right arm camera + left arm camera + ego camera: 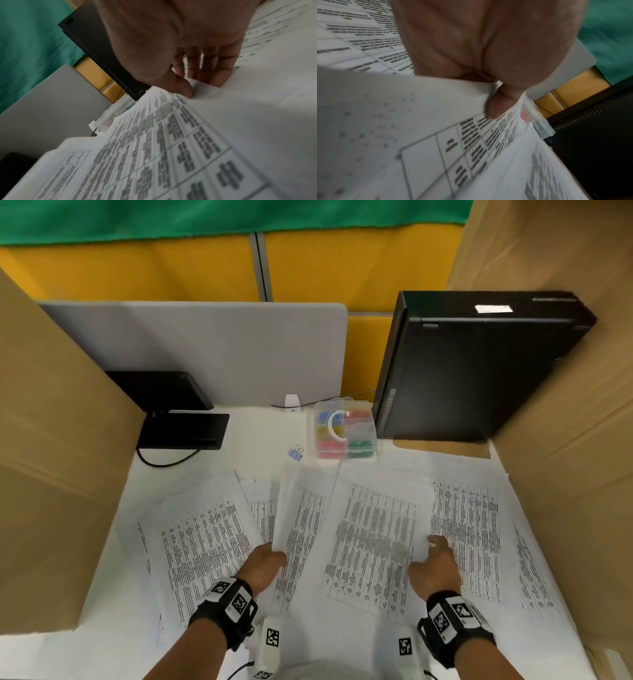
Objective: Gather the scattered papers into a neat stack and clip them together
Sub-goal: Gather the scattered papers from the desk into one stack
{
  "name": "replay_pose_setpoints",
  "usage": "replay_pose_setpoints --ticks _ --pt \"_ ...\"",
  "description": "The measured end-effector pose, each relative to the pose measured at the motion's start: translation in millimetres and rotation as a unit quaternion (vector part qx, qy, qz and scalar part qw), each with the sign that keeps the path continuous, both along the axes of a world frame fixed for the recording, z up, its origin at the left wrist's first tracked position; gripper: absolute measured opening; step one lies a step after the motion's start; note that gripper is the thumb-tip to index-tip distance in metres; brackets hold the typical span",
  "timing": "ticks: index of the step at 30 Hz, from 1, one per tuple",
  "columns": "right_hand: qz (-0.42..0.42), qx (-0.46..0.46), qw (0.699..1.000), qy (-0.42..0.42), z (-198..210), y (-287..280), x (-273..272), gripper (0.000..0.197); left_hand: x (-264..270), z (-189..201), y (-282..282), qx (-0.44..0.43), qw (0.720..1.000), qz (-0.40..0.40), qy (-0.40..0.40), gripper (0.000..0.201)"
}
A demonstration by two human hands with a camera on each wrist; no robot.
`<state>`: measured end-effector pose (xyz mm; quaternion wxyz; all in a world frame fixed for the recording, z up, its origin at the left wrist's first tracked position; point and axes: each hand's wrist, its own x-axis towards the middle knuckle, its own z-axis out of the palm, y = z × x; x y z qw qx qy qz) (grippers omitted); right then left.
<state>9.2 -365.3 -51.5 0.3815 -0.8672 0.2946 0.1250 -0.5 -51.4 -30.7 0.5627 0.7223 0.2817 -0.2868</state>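
The gathering step is in hand, and by the look of the desk (246,460) it is only begun: printed sheets lie fanned across the near half from the left edge to the right, overlapping at odd angles. Farthest left lies a tilted sheet (202,539) flat on the desk. Just to its right the left hand (263,568) has its thumb curled over the near edge of a raised sheet (291,508), pinching it against the fingers beneath; the left wrist view shows the thumb (498,106) pressed on the printed table. To the right of that, the right hand (435,566) pinches the right edge of the dense-print sheet (373,535) between thumb and fingers, and the right wrist view shows that edge lifted off the pages below. More sheets (472,529) spread on toward the right edge. I judge the next move calls for bringing the two held sheets together, then sweeping the outlying pages under them and squaring the edges before any clip goes on. A small lilac binder clip (296,453) lies loose beyond the papers, near the middle of the desk. Just right of it stands a clear plastic box (346,429), lid closed, its compartments holding coloured clips in blue, yellow, pink, red and green; what kind they are is too small to tell.
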Motion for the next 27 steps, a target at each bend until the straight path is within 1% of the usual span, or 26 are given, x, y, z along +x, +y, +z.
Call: replay_pose_setpoints --ticks 2,3,6,7,9,11,12,13,15,16,17,18,19,20,21,22,23,24,26,27 --pt "0.035 0.028 0.999 -0.011 0.1 7.9 -2.7 0.063 -1.1 2.8 -8.9 -0.018 0.999 0.037 -0.02 0.009" --pt "0.059 0.043 0.997 -0.017 0.4 13.6 -3.6 0.062 -1.5 5.1 -14.3 -0.021 0.998 0.038 -0.038 0.006" --pt "0.124 0.115 0.985 -0.017 4.5 31.8 -7.3 0.057 -2.9 8.3 -26.6 0.006 0.998 -0.002 -0.066 0.013" --pt "0.125 0.142 0.982 -0.026 5.5 35.8 -8.2 0.056 -3.7 10.8 -28.0 0.014 0.997 -0.008 -0.079 0.014" --pt "0.079 0.17 0.981 -0.057 13.0 38.6 -7.3 0.061 -3.7 20.3 -23.3 0.023 0.996 -0.007 -0.091 0.015" --pt "0.015 0.202 0.977 -0.07 22.5 35.7 -3.0 0.076 -4.2 38.2 -11.0 0.004 0.994 0.01 -0.106 0.021" --pt "-0.007 0.246 0.967 -0.06 28.3 34.4 -0.5 0.084 -5.6 49.4 -3.2 -0.011 0.994 0.018 -0.111 0.022" --pt "-0.014 0.313 0.949 -0.044 36.7 33.7 1.4 0.091 -7.0 61.0 3.6 -0.023 0.993 0.026 -0.116 0.021" --pt "0.007 0.463 0.886 -0.008 57.6 36.9 4.7 0.1 -6.8 80.7 14.7 -0.043 0.991 0.034 -0.126 0.024" --pt "0.024 0.504 0.863 -0.008 70.2 41.2 6.4 0.099 -5.9 91.0 15.8 -0.042 0.989 0.033 -0.139 0.028" --pt "0.046 0.515 0.856 -0.022 84.3 46.2 8.8 0.096 -3.6 100.4 15.7 -0.04 0.986 0.032 -0.156 0.03" --pt "0.067 0.501 0.861 -0.045 98.8 51.5 12.9 0.088 0.8 106.2 17.6 -0.029 0.984 0.031 -0.172 0.03" --pt "0.089 0.473 0.873 -0.078 115.8 56.7 17.5 0.072 4.7 113.1 18.3 -0.023 0.982 0.039 -0.182 0.034" --pt "0.108 0.446 0.882 -0.108 129.3 60.2 22.4 0.054 8.2 121.8 18.5 -0.022 0.98 0.049 -0.192 0.044" --pt "0.127 0.424 0.887 -0.131 142.6 62.3 26.3 0.042 11.6 128.5 20.2 -0.027 0.977 0.061 -0.201 0.054" --pt "0.147 0.408 0.888 -0.152 154.0 62.9 29.8 0.038 14.8 134.3 22.6 -0.032 0.971 0.071 -0.225 0.056" --pt "0.166 0.391 0.89 -0.167 161.4 61.5 33.3 0.038 16.3 141.6 24.2 -0.049 0.965 0.072 -0.248 0.052" --pt "0.187 0.379 0.888 -0.179 168.4 59.9 36.1 0.039 16.6 148.1 25.5 -0.065 0.959 0.065 -0.268 0.054" --pt "0.218 0.356 0.891 -0.18 172.7 54.0 41.3 0.044 16.5 153.3 26.6 -0.072 0.954 0.063 -0.286 0.075" --pt "0.224 0.342 0.896 -0.173 171.0 50.9 43.3 0.053 16.8 151.7 28.2 -0.077 0.951 0.067 -0.291 0.082"
